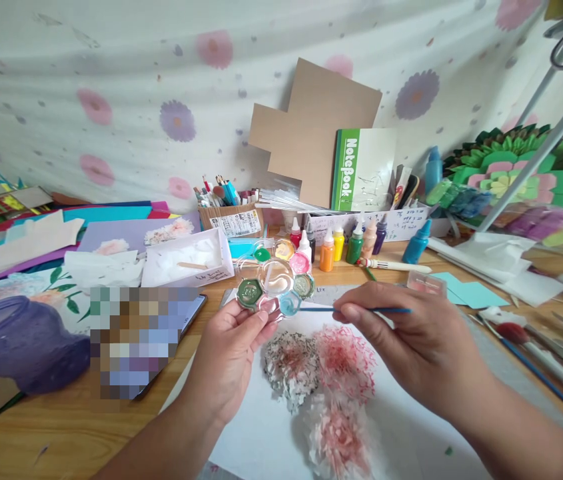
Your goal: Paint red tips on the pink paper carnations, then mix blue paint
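Observation:
My left hand (234, 350) grips a clear flower-shaped paint palette (277, 277) by its lower edge, tilted up above the paper. Its wells hold green, orange, pink, light blue and other paints. Pinched in my right hand (404, 343) is a thin blue paintbrush (322, 309), its tip at the light blue well. Beneath the hands a white sheet of paper (256, 433) carries three ruffled paper flowers: one with dark edges (288, 363), one with pink-red edges (345, 360) and one with a soft pink centre (341, 433).
Behind the palette stand several paint bottles (354, 244). A white box (186, 257) of white material and a phone with a blurred screen (151, 347) are on the left, near a purple translucent container (36, 347). Loose brushes (536, 360) lie at right.

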The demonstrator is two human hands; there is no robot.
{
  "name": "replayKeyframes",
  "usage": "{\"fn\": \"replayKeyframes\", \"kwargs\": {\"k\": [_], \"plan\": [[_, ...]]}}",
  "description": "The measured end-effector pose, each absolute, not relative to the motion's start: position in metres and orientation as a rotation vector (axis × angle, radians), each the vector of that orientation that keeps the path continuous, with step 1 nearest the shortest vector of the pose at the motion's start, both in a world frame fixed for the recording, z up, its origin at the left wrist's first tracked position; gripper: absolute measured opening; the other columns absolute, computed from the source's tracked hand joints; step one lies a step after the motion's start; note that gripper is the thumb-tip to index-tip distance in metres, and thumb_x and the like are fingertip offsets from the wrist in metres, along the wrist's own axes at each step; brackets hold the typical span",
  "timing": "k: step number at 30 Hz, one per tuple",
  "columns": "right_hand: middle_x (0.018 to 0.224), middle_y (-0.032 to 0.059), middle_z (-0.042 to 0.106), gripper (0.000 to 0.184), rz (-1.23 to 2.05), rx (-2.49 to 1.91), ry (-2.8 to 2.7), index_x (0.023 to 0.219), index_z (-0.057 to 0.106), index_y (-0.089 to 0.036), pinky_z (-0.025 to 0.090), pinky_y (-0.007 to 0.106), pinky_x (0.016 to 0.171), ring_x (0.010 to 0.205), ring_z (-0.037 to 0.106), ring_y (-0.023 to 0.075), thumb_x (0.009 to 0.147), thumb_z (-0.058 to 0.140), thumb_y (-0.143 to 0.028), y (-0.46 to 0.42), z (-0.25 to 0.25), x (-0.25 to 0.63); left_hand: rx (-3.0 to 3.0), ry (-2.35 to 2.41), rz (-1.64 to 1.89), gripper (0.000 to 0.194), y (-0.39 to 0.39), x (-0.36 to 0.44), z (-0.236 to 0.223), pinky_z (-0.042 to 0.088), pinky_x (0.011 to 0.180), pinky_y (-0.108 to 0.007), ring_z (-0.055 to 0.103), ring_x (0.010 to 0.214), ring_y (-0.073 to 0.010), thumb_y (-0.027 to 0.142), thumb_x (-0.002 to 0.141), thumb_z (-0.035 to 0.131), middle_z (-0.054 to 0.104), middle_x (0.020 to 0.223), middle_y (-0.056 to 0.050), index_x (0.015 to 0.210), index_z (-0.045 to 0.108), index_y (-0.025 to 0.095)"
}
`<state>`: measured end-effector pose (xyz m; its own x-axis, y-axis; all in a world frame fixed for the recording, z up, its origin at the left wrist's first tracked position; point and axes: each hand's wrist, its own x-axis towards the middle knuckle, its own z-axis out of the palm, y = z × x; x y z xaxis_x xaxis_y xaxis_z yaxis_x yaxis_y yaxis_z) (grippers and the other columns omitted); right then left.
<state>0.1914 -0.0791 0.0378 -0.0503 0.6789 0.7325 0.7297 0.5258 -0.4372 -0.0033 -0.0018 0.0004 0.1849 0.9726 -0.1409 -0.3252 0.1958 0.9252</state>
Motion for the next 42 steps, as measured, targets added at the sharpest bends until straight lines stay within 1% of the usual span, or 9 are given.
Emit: {"fn": "replayKeyframes", "kwargs": {"k": [3, 7, 12, 17, 20, 25, 32, 38, 42], "plan": [[0.077, -0.0001, 0.076, 0.012, -0.056, -1.136, -1.758, 0.089, 0.067, -0.021, 0.053, 0.021, 0.06, 0.066, 0.07, 0.0109, 0.095, 0.058, -0.015, -0.079, 0.038, 0.191, 0.904, 0.924, 1.114, 0.019, -0.002, -0.003, 0.002, 0.056, 0.087, -0.031, 0.072, 0.096, -0.0199, 0.026, 0.073, 0.085, 0.079, 0.098, -0.007, 0.088, 0.076, 0.017], [0.071, -0.002, 0.073, 0.016, -0.077, -1.185, -1.744, 0.083, 0.066, -0.022, 0.053, 0.02, 0.058, 0.06, 0.067, 0.0099, 0.094, 0.059, -0.014, -0.08, 0.039, 0.192, 0.903, 0.928, 1.111, 0.021, -0.003, -0.003, 0.003, 0.056, 0.087, -0.032, 0.072, 0.097, -0.0213, 0.026, 0.072, 0.086, 0.079, 0.099, -0.008, 0.088, 0.076, 0.017], [0.07, -0.0025, 0.072, 0.016, -0.059, -1.191, -1.7, 0.084, 0.068, -0.022, 0.053, 0.019, 0.059, 0.06, 0.067, 0.0094, 0.094, 0.059, -0.013, -0.079, 0.04, 0.19, 0.909, 0.933, 1.109, 0.021, -0.003, -0.004, 0.003, 0.056, 0.089, -0.033, 0.072, 0.099, -0.0218, 0.027, 0.072, 0.085, 0.079, 0.1, -0.008, 0.088, 0.076, 0.017], [0.073, -0.0013, 0.075, 0.015, -0.057, -1.168, -1.696, 0.085, 0.068, -0.021, 0.055, 0.021, 0.058, 0.062, 0.069, 0.0107, 0.093, 0.059, -0.014, -0.078, 0.04, 0.191, 0.904, 0.935, 1.113, 0.022, -0.002, -0.004, 0.001, 0.056, 0.091, -0.035, 0.072, 0.098, -0.0226, 0.026, 0.07, 0.086, 0.079, 0.1, -0.009, 0.088, 0.076, 0.017], [0.069, -0.0026, 0.075, 0.014, -0.077, -1.19, -1.6, 0.081, 0.069, -0.022, 0.055, 0.02, 0.056, 0.061, 0.071, 0.0114, 0.093, 0.062, -0.018, -0.076, 0.038, 0.196, 0.898, 0.917, 1.101, 0.021, -0.001, -0.004, 0.0, 0.056, 0.091, -0.032, 0.073, 0.099, -0.0212, 0.026, 0.073, 0.085, 0.079, 0.102, -0.008, 0.09, 0.077, 0.018], [0.068, -0.0047, 0.075, 0.013, 0.119, -1.142, -1.401, 0.079, 0.072, -0.025, 0.058, 0.019, 0.054, 0.059, 0.071, 0.0111, 0.091, 0.069, -0.023, -0.074, 0.031, 0.202, 0.851, 0.884, 1.107, 0.014, -0.002, -0.004, 0.003, 0.058, 0.086, -0.025, 0.075, 0.093, -0.0168, 0.02, 0.074, 0.084, 0.079, 0.094, -0.003, 0.086, 0.076, 0.019], [0.067, -0.0019, 0.076, 0.01, 0.187, -1.157, -1.36, 0.078, 0.075, -0.026, 0.06, 0.021, 0.053, 0.059, 0.072, 0.0141, 0.088, 0.072, -0.025, -0.076, 0.032, 0.208, 0.729, 0.852, 1.124, 0.011, -0.004, -0.004, 0.01, 0.061, 0.081, -0.022, 0.076, 0.089, -0.0164, 0.009, 0.073, 0.081, 0.08, 0.09, -0.004, 0.078, 0.077, 0.018], [0.075, 0.0037, 0.077, 0.008, 0.212, -1.216, -1.467, 0.084, 0.077, -0.025, 0.058, 0.019, 0.059, 0.068, 0.072, 0.0144, 0.088, 0.071, -0.022, -0.084, 0.042, 0.229, 0.625, 0.827, 1.124, 0.014, -0.002, -0.004, 0.015, 0.062, 0.078, -0.02, 0.077, 0.083, -0.0164, 0.003, 0.077, 0.073, 0.081, 0.088, -0.007, 0.071, 0.077, 0.015], [0.083, 0.0055, 0.076, 0.008, 0.329, -1.155, -1.391, 0.088, 0.078, -0.027, 0.059, 0.023, 0.064, 0.077, 0.074, 0.0169, 0.088, 0.072, -0.021, -0.086, 0.04, 0.238, 0.617, 0.81, 1.13, 0.019, 0.0, -0.006, 0.015, 0.062, 0.075, -0.019, 0.078, 0.081, -0.0175, 0.001, 0.08, 0.07, 0.081, 0.085, -0.007, 0.069, 0.078, 0.014]]}}
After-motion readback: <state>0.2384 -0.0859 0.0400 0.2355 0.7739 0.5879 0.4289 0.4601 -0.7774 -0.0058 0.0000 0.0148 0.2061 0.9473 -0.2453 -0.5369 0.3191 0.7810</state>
